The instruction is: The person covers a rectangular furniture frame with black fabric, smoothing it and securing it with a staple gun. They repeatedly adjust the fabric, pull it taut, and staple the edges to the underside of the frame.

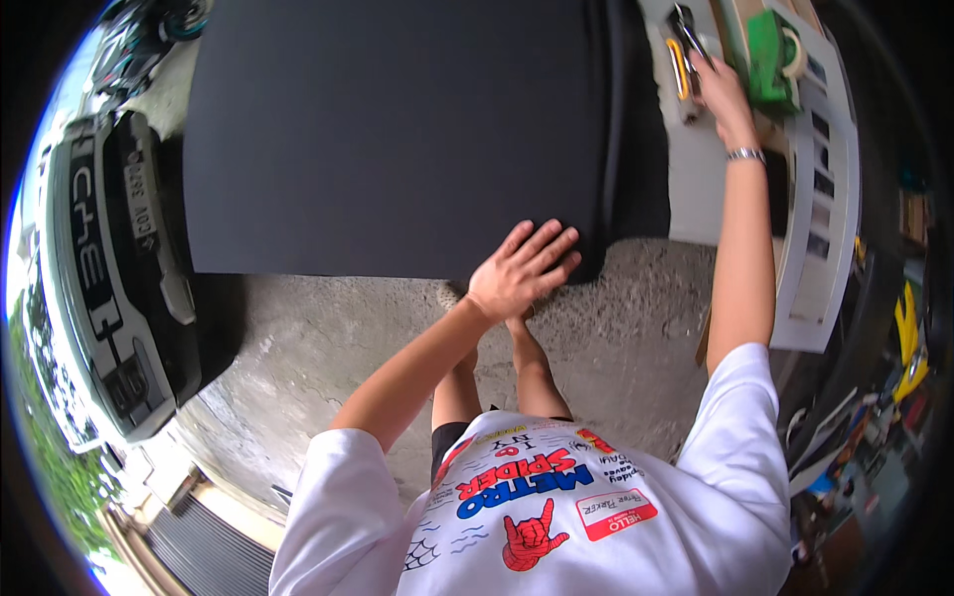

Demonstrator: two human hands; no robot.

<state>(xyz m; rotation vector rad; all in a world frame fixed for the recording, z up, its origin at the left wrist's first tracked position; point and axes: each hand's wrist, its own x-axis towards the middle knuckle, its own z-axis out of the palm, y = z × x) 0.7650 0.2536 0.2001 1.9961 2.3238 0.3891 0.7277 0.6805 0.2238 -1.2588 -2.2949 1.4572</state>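
Note:
A wide black sheet (397,129) of soft-looking material spreads in front of me, its right part folding down in a rounded bend. My left hand (527,266) lies palm down on its near edge, close to that bend, fingers spread. To the far right, my right hand (723,94) reaches over a pale surface (696,189), fingers closed at the lower end of a slim black-and-silver tool (692,32); its exact kind is unclear. Beside those fingers is a yellow-and-grey cutter knife (678,68). A green tape dispenser (772,62) with a pale roll stands just right of the hand.
A white strip with dark pictures (821,189) runs along the right side. Beyond it sits clutter with a yellow item (908,338). A parked car (119,268) is close on the left, a motorcycle (139,45) farther back. Concrete floor (318,348) shows below the sheet.

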